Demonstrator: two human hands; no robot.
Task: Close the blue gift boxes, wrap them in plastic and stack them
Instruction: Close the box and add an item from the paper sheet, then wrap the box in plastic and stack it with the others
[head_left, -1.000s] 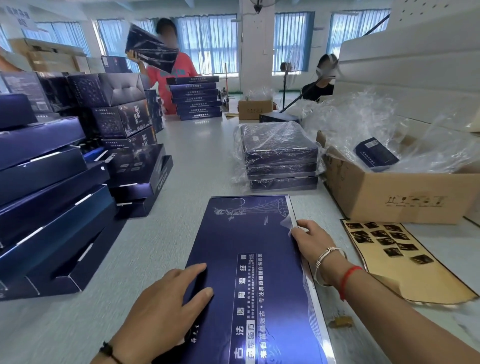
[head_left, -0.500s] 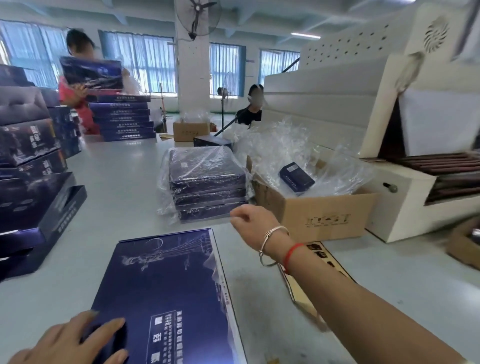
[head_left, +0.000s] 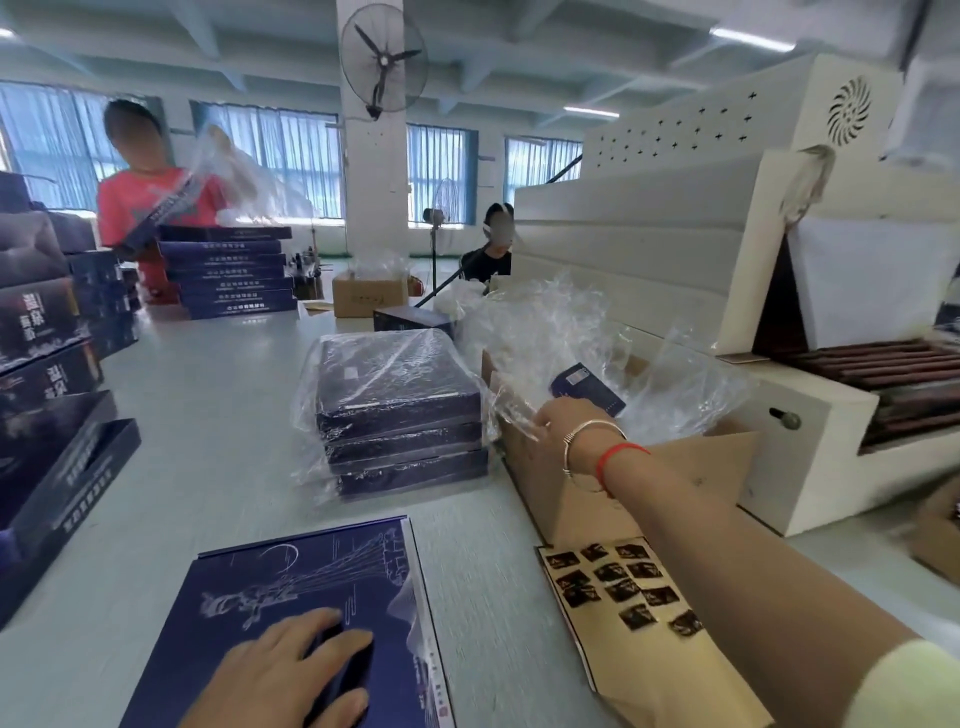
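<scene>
The cardboard box (head_left: 566, 499) at about two o'clock held crumpled clear plastic (head_left: 566, 332) and a small dark blue pack (head_left: 587, 387), and the right hand (head_left: 558, 431) reached to its rim, fingers pinching an edge of that plastic. The left hand (head_left: 291, 670) lay flat with fingers spread on the closed blue gift box (head_left: 291, 587) at six o'clock. On the pale surface (head_left: 218, 395), three wrapped boxes (head_left: 400, 415) were stacked at twelve o'clock, open boxes (head_left: 57, 457) at nine, under a wall fan (head_left: 383, 57).
</scene>
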